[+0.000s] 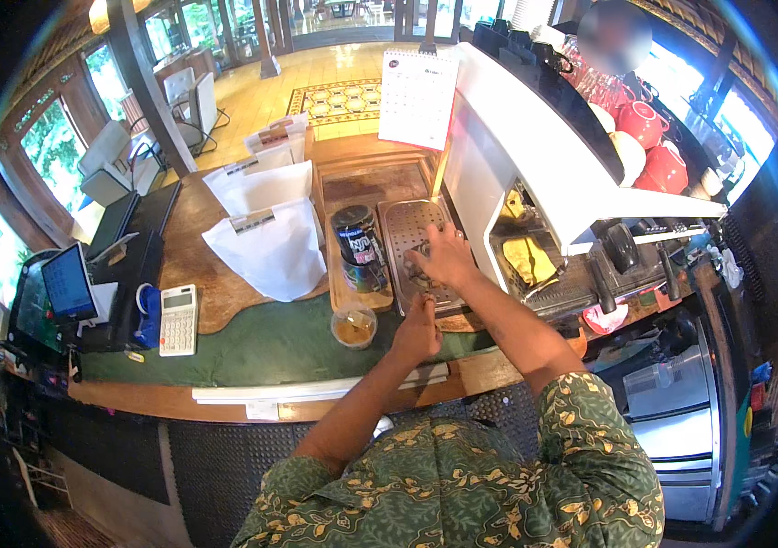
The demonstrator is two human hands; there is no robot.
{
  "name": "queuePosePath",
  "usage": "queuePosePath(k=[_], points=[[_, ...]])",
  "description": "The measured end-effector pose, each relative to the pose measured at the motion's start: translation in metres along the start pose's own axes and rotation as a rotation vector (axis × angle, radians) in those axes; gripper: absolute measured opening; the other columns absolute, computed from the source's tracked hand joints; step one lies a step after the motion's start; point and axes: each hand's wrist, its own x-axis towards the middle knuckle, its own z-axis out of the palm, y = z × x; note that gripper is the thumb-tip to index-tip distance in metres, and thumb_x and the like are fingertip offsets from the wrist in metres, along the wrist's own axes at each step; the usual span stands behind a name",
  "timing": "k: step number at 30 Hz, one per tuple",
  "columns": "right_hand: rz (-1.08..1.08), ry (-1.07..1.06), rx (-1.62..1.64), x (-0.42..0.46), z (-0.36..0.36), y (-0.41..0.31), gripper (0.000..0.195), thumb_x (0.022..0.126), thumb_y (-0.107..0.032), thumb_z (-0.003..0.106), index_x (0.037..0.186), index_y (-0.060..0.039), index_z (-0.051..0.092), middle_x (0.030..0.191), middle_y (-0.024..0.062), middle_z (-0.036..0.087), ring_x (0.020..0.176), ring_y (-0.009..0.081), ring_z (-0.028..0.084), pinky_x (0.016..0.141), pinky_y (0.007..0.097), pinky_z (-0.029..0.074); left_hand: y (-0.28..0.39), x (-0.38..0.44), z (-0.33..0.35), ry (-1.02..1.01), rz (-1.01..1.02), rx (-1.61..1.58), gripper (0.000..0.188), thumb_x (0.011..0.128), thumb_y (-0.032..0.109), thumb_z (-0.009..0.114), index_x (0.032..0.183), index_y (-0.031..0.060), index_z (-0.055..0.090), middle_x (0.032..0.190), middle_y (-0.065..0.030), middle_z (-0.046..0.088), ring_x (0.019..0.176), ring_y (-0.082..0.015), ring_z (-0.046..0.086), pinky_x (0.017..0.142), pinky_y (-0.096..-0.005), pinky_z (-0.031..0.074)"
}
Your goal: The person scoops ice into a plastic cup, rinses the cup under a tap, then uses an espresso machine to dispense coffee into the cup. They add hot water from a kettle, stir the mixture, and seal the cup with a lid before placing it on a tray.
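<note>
My right hand (449, 255) reaches over a perforated metal drip tray (406, 214), its fingers bent around the top of a small shiny object (417, 272). My fingers cover much of that object, so its exact kind is unclear. Just nearer to me, at the tray's front edge, my left hand (420, 327) is curled with the thumb side up; whether it grips something is hidden. Left of the tray, a dark canister with printed writing (356, 240) stands on a wooden tray (341, 299). A clear plastic cup with brown liquid (353, 329) sits in front of it, beside my left hand.
White paper bags (272, 250) stand left of the wooden tray. Further left are a calculator (178, 322) and a screen (68, 282). A desk calendar (417, 99) stands behind. On the right is an espresso machine (533, 151) with red cups (663, 168) on top and a yellow cloth (529, 260) below.
</note>
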Motion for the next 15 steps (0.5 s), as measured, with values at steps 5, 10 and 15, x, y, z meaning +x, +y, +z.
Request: queuePosePath(k=[5,10,15], points=[[-0.214,0.608,0.68,-0.075,0.02,0.007,0.022,0.098,0.0,0.075,0.119,0.0009,0.07,0.128,0.0206,0.066,0.119,0.0381,0.068,0.098,0.0442,0.056,0.005,0.001,-0.013,-0.096,-0.096,-0.189,0.079,0.087,0.006,0.074,0.155,-0.0078,0.037,0.152,-0.035,0.04,0.136,-0.0573,0.052,0.112,-0.0566,0.052],[0.066,0.331,0.978,-0.216,0.039,0.019,0.01,0.099,-0.001,0.076,0.109,-0.0003,0.077,0.087,0.0115,0.073,0.071,0.0243,0.068,0.065,0.035,0.054,0.009,-0.004,-0.01,-0.031,-0.09,-0.153,0.078,0.088,0.006,0.075,0.156,-0.0069,0.04,0.149,-0.0306,0.044,0.132,-0.0535,0.057,0.109,-0.0531,0.055],[-0.08,0.291,0.86,-0.312,0.087,0.092,0.019,0.1,-0.016,0.081,0.09,-0.0018,0.074,0.074,0.0113,0.066,0.064,0.022,0.065,0.059,0.037,0.051,0.027,-0.006,-0.004,0.022,-0.15,-0.188,0.069,0.09,0.009,0.078,0.153,-0.0042,0.051,0.15,-0.0296,0.047,0.136,-0.0495,0.056,0.115,-0.05,0.051]])
